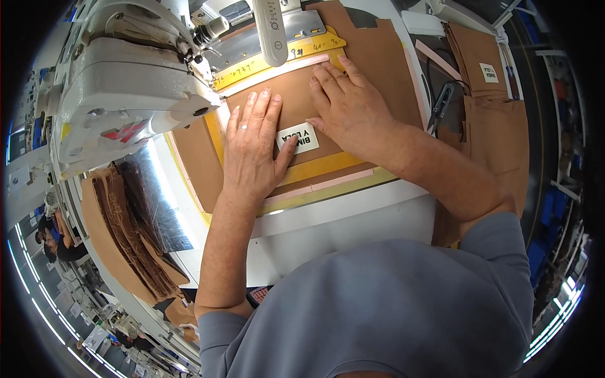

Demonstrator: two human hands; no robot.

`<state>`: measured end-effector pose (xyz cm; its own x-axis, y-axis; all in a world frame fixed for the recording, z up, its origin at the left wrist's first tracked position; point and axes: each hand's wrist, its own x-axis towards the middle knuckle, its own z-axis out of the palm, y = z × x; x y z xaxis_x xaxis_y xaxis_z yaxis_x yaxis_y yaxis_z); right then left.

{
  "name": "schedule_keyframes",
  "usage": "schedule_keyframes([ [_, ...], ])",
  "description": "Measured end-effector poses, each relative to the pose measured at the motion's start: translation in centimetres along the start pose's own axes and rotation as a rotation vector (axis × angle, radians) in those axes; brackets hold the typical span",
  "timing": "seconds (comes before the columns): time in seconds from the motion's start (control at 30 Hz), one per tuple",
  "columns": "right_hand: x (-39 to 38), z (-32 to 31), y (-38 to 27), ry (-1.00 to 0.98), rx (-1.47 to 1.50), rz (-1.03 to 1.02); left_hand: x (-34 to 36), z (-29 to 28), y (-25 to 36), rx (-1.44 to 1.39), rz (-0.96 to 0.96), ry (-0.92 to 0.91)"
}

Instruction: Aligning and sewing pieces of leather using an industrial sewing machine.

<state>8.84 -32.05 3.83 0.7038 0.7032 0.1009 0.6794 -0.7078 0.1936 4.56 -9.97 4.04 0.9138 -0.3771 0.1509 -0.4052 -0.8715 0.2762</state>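
My left hand (pixel 250 143) lies flat on a brown panel (pixel 280 107), fingers stretched toward the far edge and a ring on one finger. A white printed label (pixel 308 140) sits on the panel, and my left thumb overlaps its side. To the right, my right hand (pixel 351 104) rests with spread fingers, their tips near a pale strip (pixel 309 63) at the panel's far side. Beyond the strip lies a yellow template bar (pixel 302 48) with handwritten marks. Another yellow strip (pixel 321 168) runs along the near side. Neither hand grips anything.
A white sewing machine (pixel 126 94) stands close at my left, its needle area lit beside the panel. A white arm-like device (pixel 270 31) hangs over the far side. Stacked brown pieces (pixel 120 233) lie at left; a folded brown stack (pixel 472 57) and black-handled cutter (pixel 442 104) lie right.
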Motion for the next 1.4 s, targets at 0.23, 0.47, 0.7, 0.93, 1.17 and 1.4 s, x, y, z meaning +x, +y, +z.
schedule_keyframes([
  [0.23, 0.0, 0.5, 0.1, 0.023, 0.056, -0.016, 1.6, 1.4, 1.3, -0.091, 0.046, -0.014],
  [0.47, -0.3, 0.9, 0.0, 0.084, 0.194, 0.039, 2.5, 1.4, 1.5, -0.129, 0.025, 0.002],
  [0.7, 0.1, 0.6, -0.1, 0.124, 0.162, 0.033, 0.8, 0.7, 0.0, -0.091, 0.038, 0.042],
  [0.93, 1.3, 0.5, -0.9, 0.154, 0.11, 0.052, -0.5, 0.6, -1.2, 0.052, -0.042, 0.142],
  [1.17, 1.7, 0.5, -1.1, 0.137, 0.081, 0.041, -0.7, 0.5, -1.7, 0.04, -0.047, 0.12],
  [1.4, 2.1, 0.8, -1.7, 0.17, 0.086, 0.033, -1.2, 0.2, -2.4, 0.031, -0.046, 0.128],
])
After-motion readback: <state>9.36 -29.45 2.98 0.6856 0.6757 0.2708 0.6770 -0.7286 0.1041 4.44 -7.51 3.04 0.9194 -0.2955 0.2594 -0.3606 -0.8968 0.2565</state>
